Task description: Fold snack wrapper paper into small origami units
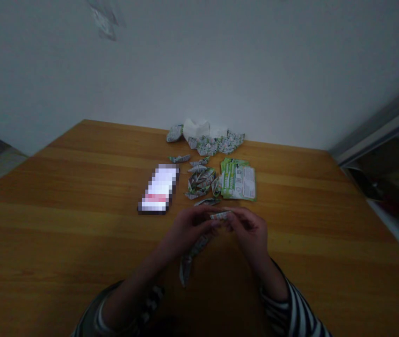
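Near the front middle of the table, my left hand (pixel 192 228) and my right hand (pixel 250 229) meet, fingers closed on a small folded piece of printed paper (pixel 221 216). Its pale printed strip shows between the fingertips; the rest is hidden by them. Below my left hand lie more folded paper pieces (pixel 185 269), partly covered by that hand. Just beyond my fingers rests another folded piece (pixel 207 201). Behind it sits a cluster of folded pieces (pixel 201 180) in green, white and grey print. To its right lies a stack of flat green and white printed sheets (pixel 243 182).
A phone (pixel 159 188) with a lit, blurred screen lies left of the folded pieces. At the wall, crumpled white tissue (pixel 195 129) and larger folded paper shapes (pixel 206 145) stand along the edge of the wooden table (pixel 62 210). A dark shelf-like opening is at right.
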A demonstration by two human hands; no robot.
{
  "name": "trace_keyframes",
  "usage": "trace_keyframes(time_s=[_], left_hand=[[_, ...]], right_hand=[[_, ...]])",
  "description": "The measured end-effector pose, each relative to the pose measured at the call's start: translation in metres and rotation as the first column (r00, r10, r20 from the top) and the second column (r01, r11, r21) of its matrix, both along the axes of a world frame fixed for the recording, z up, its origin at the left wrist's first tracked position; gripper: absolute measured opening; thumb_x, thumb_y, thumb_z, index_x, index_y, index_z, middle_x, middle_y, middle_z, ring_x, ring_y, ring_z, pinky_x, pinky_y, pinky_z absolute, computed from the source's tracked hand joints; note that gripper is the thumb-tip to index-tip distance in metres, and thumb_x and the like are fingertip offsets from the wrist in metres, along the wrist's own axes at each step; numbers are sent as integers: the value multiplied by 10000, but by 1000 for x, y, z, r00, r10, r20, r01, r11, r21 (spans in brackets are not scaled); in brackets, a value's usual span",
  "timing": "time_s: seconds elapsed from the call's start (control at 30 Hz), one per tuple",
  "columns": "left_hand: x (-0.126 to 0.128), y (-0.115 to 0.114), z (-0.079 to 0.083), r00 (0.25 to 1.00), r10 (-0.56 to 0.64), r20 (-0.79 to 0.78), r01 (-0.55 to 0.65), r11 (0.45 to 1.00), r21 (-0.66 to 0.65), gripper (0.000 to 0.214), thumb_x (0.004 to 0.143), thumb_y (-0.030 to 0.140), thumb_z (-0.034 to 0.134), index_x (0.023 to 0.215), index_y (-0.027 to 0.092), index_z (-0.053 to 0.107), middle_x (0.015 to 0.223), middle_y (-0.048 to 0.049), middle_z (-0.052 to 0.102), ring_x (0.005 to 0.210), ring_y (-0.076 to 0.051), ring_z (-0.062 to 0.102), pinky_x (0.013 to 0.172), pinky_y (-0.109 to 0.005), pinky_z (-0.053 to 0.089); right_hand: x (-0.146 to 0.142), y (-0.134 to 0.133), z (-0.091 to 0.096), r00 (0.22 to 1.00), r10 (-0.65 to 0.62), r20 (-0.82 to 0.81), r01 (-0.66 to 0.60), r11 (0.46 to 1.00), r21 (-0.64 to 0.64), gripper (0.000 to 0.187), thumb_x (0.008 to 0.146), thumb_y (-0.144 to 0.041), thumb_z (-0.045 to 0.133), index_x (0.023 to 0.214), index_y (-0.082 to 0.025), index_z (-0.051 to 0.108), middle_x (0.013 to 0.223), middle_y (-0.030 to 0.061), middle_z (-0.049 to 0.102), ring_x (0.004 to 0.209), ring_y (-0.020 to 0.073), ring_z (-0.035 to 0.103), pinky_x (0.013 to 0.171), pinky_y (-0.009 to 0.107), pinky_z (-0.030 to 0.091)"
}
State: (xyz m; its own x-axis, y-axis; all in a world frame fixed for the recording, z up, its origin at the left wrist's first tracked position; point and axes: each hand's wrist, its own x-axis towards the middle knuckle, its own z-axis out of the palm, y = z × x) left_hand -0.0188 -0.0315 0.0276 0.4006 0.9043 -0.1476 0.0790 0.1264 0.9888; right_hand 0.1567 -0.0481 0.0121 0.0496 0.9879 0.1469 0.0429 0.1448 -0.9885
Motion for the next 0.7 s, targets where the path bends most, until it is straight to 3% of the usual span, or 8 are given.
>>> trace_keyframes(time_s=[0.07,0.17,0.3,0.43,0.57,0.7], left_hand=[[1,0,-3,1000,-3,16,2,998,67,400,756,228,712,1147,167,658,877,-58,737,786,-183,694,747,-299,552],[1,-1,-9,997,65,-31,-56,973,225,351,787,124,636,1127,197,684,1012,-59,745,918,-192,699,836,-309,545],[-1,-1,-8,959,252,-129,-174,884,433,320,815,82,554,1037,226,734,1020,-38,756,941,-190,705,862,-313,545],[-4,1,-1,958,272,-89,-214,886,411,278,799,100,590,997,215,749,1002,-40,760,921,-199,716,852,-320,560],[-2,0,4,968,242,-60,-206,911,359,234,773,143,642,958,222,759,966,-39,767,890,-207,723,834,-331,573],[2,-4,10,978,208,14,-203,937,284,195,729,126,677,870,219,775,918,-39,773,863,-203,725,808,-309,578]], right_hand=[[1,2,0,997,25,-76,-28,999,-34,126,840,-301,647,906,-214,709,625,-14,674,516,110,589,505,206,479],[1,4,-3,982,52,-184,-69,994,-88,127,847,-322,637,858,-213,703,650,-8,686,539,114,606,534,213,495],[5,7,-9,932,168,-321,-214,970,-114,227,879,-349,554,922,-214,731,920,60,741,826,191,687,689,289,552],[11,8,-8,939,297,-172,-312,947,-69,259,776,-206,658,1021,-255,730,1019,42,745,927,207,694,798,330,557],[14,7,-2,977,213,22,-214,973,82,222,726,-142,700,895,-268,770,882,30,766,831,193,711,769,315,569],[14,4,1,990,114,79,-126,977,170,218,715,-102,698,827,-270,781,831,30,773,788,197,725,748,317,584]])
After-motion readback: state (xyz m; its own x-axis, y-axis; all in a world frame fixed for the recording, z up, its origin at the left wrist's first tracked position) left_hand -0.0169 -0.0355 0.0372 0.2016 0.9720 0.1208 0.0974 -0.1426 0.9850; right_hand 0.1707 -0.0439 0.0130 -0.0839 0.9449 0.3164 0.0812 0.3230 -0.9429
